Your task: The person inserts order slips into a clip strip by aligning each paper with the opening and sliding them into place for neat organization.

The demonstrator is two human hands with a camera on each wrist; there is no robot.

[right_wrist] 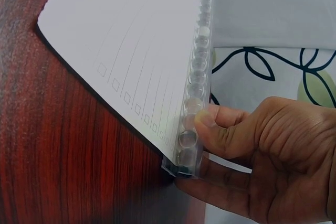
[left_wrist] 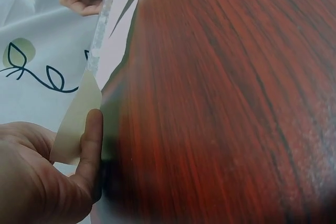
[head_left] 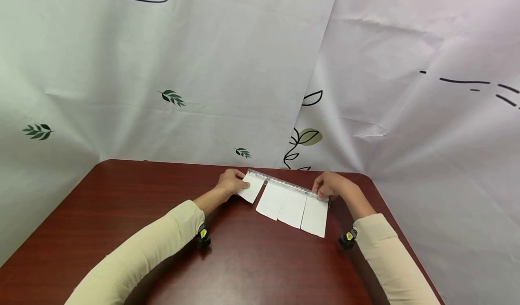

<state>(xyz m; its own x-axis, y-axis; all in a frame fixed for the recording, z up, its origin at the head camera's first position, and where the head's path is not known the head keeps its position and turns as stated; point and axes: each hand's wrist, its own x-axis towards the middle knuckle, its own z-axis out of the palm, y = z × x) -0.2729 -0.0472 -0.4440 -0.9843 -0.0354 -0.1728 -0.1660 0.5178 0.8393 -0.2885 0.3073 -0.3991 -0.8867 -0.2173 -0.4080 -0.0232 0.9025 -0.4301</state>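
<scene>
At the far edge of the dark red wood-grain counter (head_left: 162, 233), near the leaf-printed white backdrop cloth (head_left: 203, 70), a long clear plastic binding strip with a row of round studs (head_left: 284, 184) lies between both hands. Four white lined paper sheets (head_left: 292, 208) hang from it toward the person; three lie flat side by side, the leftmost one (head_left: 253, 188) is tilted.

Left hand (head_left: 231, 182): grip closed on the leftmost sheet, thumb (left_wrist: 92, 145) pressed along its face, at the strip's left end. Wrist view shows the sheet lifted slightly off the counter.

Right hand (head_left: 330, 185): grip closed on the strip's right end, thumb (right_wrist: 220, 121) on the studs, fingers curled beneath. Right wrist view shows printed lines and small checkboxes on the nearest sheet (right_wrist: 131, 51), its holes seated along the strip.

Cream-coloured sleeves (head_left: 162, 237) on both forearms; small black wrist cameras (head_left: 202, 237) below the cuffs.

Judgement on doing this well: keep the right hand pinning the strip steady so the seated sheets don't pop loose; with the left, square the tilted sheet to its neighbours, line its holes over the studs before pressing, and work stud by stud rather than forcing the whole edge
</scene>
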